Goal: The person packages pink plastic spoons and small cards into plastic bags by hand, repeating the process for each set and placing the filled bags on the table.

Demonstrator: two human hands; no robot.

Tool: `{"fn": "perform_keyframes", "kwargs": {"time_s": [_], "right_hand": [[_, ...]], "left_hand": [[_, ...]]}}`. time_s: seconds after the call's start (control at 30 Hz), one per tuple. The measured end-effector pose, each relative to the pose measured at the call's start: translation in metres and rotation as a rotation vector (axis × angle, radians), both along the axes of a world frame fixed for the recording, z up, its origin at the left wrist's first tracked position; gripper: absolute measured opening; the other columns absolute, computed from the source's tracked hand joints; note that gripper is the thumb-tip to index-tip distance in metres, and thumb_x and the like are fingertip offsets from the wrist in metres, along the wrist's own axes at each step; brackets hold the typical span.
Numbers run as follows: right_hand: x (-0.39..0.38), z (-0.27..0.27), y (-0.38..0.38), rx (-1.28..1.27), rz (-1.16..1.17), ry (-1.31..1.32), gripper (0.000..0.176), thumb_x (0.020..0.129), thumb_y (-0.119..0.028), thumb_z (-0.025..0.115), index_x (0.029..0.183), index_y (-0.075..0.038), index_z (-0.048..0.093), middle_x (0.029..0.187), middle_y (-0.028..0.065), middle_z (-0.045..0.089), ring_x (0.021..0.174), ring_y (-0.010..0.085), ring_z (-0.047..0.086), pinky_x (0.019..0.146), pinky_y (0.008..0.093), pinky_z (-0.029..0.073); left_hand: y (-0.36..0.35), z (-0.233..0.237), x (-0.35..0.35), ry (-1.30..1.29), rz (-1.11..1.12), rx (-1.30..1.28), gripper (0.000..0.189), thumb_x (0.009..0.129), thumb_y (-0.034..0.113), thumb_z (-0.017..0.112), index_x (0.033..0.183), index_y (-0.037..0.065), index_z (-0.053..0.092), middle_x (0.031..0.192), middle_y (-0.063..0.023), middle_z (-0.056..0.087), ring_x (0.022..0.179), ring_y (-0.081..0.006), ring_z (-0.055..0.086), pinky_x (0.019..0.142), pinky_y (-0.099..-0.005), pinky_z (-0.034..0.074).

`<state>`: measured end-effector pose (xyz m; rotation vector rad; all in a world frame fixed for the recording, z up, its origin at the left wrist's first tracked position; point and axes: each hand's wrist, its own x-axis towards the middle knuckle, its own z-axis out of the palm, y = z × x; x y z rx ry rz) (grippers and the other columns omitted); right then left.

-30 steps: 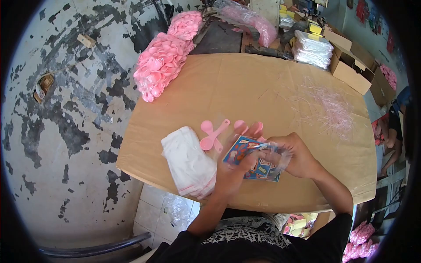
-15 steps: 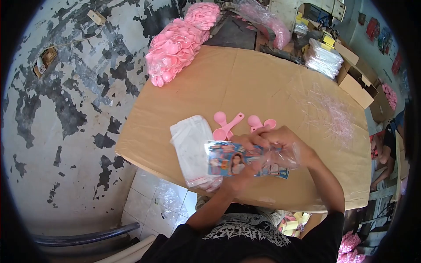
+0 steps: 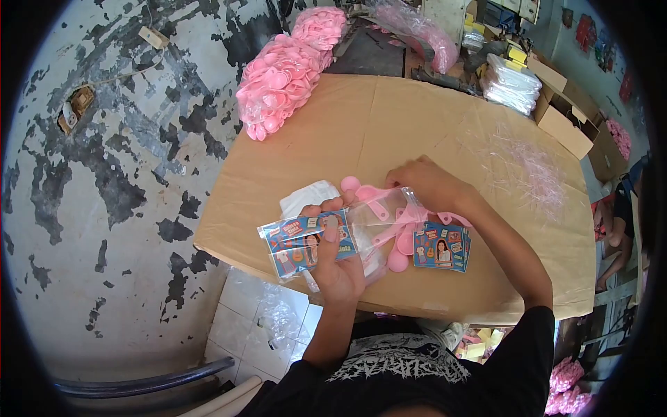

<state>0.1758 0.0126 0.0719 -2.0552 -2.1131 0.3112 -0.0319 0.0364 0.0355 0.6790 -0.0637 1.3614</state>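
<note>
My left hand (image 3: pixel 339 267) grips a clear plastic bag (image 3: pixel 372 226), its thumb pressed on a blue printed card (image 3: pixel 295 254) at the bag's left end. The bag stretches right toward several pink measuring spoons (image 3: pixel 403 226), some overlapping it in this view. My right hand (image 3: pixel 431 182) is above these spoons with curled fingers, close to the bag's right end; what its fingertips hold is hidden. A small stack of blue printed cards (image 3: pixel 442 247) lies below my right forearm. Partly behind my left hand lies a pile of white plastic bags (image 3: pixel 306 198).
A large bag of pink spoons (image 3: pixel 281 83) lies at the table's back left. Thin plastic strands (image 3: pixel 538 177) are scattered on the right. A stack of clear bags (image 3: pixel 511 85) and a cardboard box (image 3: pixel 566 128) stand at the back right. Another person (image 3: pixel 615 226) sits beyond the right edge.
My hands have moved apart, the left going left with the bag and card, the right moving up over the spoons. The card stack is now uncovered, and more spoons show near the bag.
</note>
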Motion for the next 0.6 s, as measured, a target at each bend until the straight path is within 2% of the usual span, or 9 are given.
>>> {"fn": "perform_keyframes", "kwargs": {"time_s": [0.1,0.2,0.3,0.4,0.5,0.6], "right_hand": [[-0.005,0.037,-0.035,0.049,-0.182,0.443,0.015,0.09,-0.005,0.06,0.103,-0.003,0.067,0.087,0.0091,0.07,0.079,0.0205,0.066,0.075,0.0327,0.05],[0.01,0.041,-0.069,0.284,-0.043,0.605,0.015,0.095,-0.01,0.057,0.103,0.0,0.066,0.083,0.0064,0.068,0.073,0.0112,0.062,0.063,0.0271,0.049],[0.003,0.064,-0.101,0.121,-0.143,0.788,0.016,0.095,-0.01,0.058,0.104,0.0,0.065,0.082,0.0041,0.066,0.076,0.0075,0.058,0.068,0.025,0.048],[-0.016,0.065,-0.11,0.229,-0.091,0.83,0.016,0.093,-0.013,0.063,0.1,0.0,0.066,0.077,0.0036,0.064,0.071,0.0078,0.055,0.064,0.0239,0.044],[-0.029,0.068,-0.108,0.337,0.028,0.855,0.015,0.094,-0.013,0.062,0.101,0.0,0.066,0.088,0.0067,0.069,0.076,0.0096,0.062,0.067,0.0265,0.049],[-0.038,0.08,-0.108,0.346,-0.023,0.61,0.014,0.091,-0.014,0.065,0.096,-0.001,0.067,0.083,0.0082,0.068,0.071,0.0098,0.063,0.063,0.0259,0.049]], "left_hand": [[0.003,0.001,-0.002,-0.047,-0.011,-0.001,0.03,0.096,0.01,0.049,0.126,0.005,0.047,0.122,-0.0155,0.057,0.123,-0.0352,0.05,0.112,-0.0499,0.034],[0.004,0.002,-0.001,-0.083,-0.039,-0.031,0.03,0.097,0.011,0.049,0.126,0.005,0.047,0.124,-0.0163,0.055,0.123,-0.0344,0.051,0.111,-0.0497,0.035],[-0.003,0.004,0.006,-0.045,-0.084,-0.113,0.031,0.095,0.01,0.052,0.126,0.006,0.046,0.126,-0.0165,0.055,0.125,-0.0327,0.049,0.111,-0.048,0.036],[-0.015,0.006,0.016,-0.009,-0.185,-0.141,0.031,0.096,0.013,0.054,0.125,0.006,0.045,0.13,-0.0168,0.053,0.128,-0.0321,0.047,0.111,-0.0469,0.036],[-0.027,0.003,0.03,-0.003,-0.31,-0.216,0.034,0.098,0.023,0.053,0.127,0.006,0.046,0.135,-0.0146,0.049,0.128,-0.0297,0.047,0.112,-0.0465,0.037],[-0.036,0.0,0.039,0.027,-0.4,-0.276,0.043,0.098,0.032,0.053,0.131,0.006,0.044,0.14,-0.0139,0.044,0.13,-0.0291,0.045,0.111,-0.0478,0.039]]}}
